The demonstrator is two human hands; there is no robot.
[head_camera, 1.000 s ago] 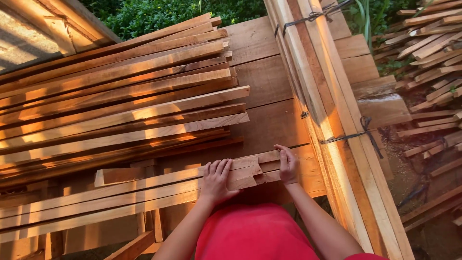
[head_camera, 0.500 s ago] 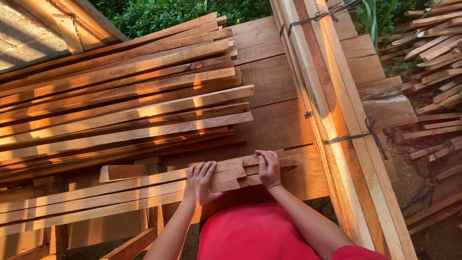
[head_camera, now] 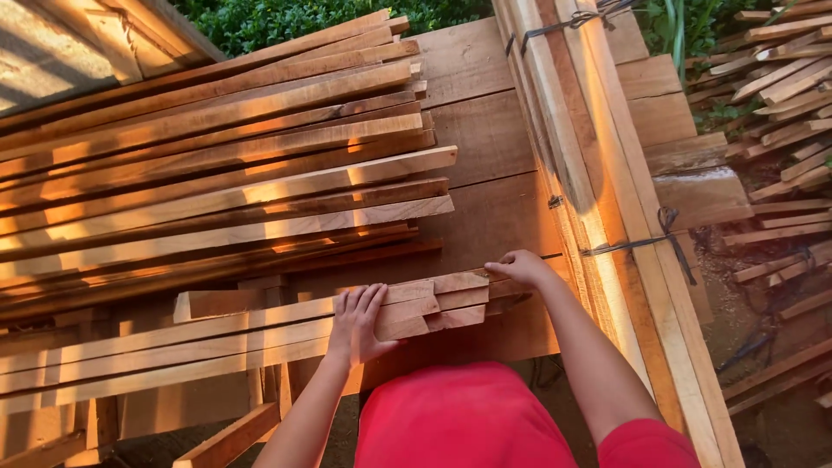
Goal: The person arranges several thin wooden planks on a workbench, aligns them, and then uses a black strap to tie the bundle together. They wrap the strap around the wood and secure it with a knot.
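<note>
While low sun glows on rough-sawn timber, we press our left hand (head_camera: 360,325) flat, fingers spread, on a small bundle of thin wooden slats (head_camera: 260,334) at lower centre. Our right hand (head_camera: 520,267) curls loosely over its square-cut end. Above lies a bigger stack of long strips (head_camera: 217,173); at right, wire-tied planks (head_camera: 607,199).

My left hand (head_camera: 357,325) lies flat on the near bundle of wooden slats (head_camera: 260,334), fingers (head_camera: 364,303) spread over its top, while my right hand (head_camera: 520,267) touches the bundle's end, just beside the tall strapped stack of boards (head_camera: 598,173).
</note>
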